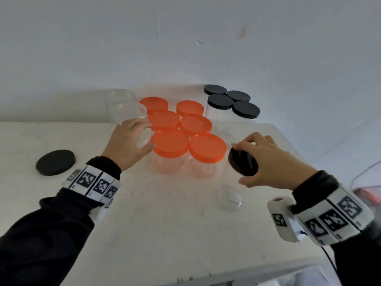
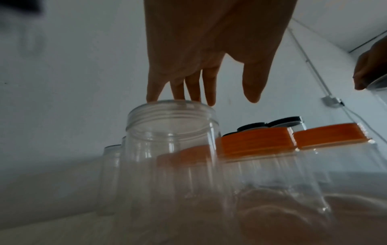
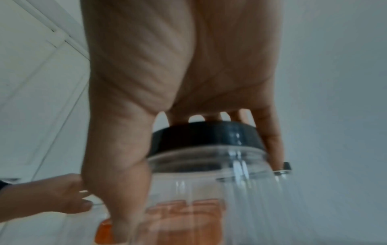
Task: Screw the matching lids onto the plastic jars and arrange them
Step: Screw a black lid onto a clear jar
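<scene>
My right hand point(image 1: 243, 162) point(image 3: 199, 140) grips a black lid point(image 1: 244, 165) point(image 3: 205, 136) that sits on a clear jar point(image 1: 229, 198) point(image 3: 209, 190); the jar hangs tilted above the table, its base towards me. Over at the left, my left hand point(image 1: 147, 134) point(image 2: 217, 99) has straight fingers point(image 2: 188, 89) touching the rim of an open clear jar point(image 1: 132, 109) point(image 2: 171, 132), with the thumb held apart. A second open jar point(image 1: 119, 96) point(image 2: 111, 165) stands behind it. A loose black lid point(image 1: 55, 162) lies flat at the left of the table.
Several orange-lidded jars point(image 1: 171, 142) point(image 2: 255, 140) stand grouped mid-table between my hands. Several black-lidded jars point(image 1: 233, 100) stand at the back right against the white wall. The table's front edge point(image 1: 185, 273) is near me; a cable point(image 1: 362, 170) runs off its right side.
</scene>
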Tool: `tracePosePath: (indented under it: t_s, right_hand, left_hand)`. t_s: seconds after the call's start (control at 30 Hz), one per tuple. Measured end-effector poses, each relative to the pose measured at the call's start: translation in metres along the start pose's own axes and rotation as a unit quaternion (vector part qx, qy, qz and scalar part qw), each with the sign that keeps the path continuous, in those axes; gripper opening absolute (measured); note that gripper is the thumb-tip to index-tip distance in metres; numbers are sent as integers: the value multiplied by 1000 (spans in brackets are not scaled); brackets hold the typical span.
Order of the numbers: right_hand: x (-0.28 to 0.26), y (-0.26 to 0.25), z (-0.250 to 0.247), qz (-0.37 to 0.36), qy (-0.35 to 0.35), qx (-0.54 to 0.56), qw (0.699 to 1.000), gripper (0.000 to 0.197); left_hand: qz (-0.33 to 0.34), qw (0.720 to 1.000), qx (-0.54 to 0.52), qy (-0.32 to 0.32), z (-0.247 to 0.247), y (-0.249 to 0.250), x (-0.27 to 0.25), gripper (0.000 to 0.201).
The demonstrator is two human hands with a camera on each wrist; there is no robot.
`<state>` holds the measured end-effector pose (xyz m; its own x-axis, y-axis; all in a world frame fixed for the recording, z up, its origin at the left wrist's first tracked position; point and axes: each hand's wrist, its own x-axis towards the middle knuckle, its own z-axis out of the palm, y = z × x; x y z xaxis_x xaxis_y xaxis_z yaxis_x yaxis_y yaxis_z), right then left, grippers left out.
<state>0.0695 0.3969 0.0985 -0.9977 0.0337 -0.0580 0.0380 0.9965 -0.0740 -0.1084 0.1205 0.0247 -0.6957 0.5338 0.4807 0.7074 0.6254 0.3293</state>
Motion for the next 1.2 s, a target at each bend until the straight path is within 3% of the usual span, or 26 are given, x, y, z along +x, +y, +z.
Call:
tracePosePath:
  t_s: [0.1, 0.17, 0.43, 0.83, 1.03, 1.2]
  right_hand:
    - [6, 25, 5, 8, 7, -13, 1000, 86]
    - [12, 38, 8, 12, 22, -9, 1000, 88]
    - [44, 59, 25, 26, 139, -20, 990, 72]
    - [77, 61, 35, 3, 173, -36, 984, 70]
    - [81, 59, 36, -3, 170, -61, 983, 69]
    - [84, 49, 34, 41, 136, -90, 986, 68]
  left_hand:
    - [-81, 991, 81, -69, 7, -6, -2, 68]
    - [-98, 985, 116, -85, 11, -6, -6, 61]
    - [-90, 992, 92, -11, 17, -8, -10, 44]
    - [-103, 990, 100, -10, 18, -7, -9, 45]
    - [-107, 994, 29, -20, 12, -8, -9, 44]
    - [-88, 989, -92, 68, -6, -9, -19, 33]
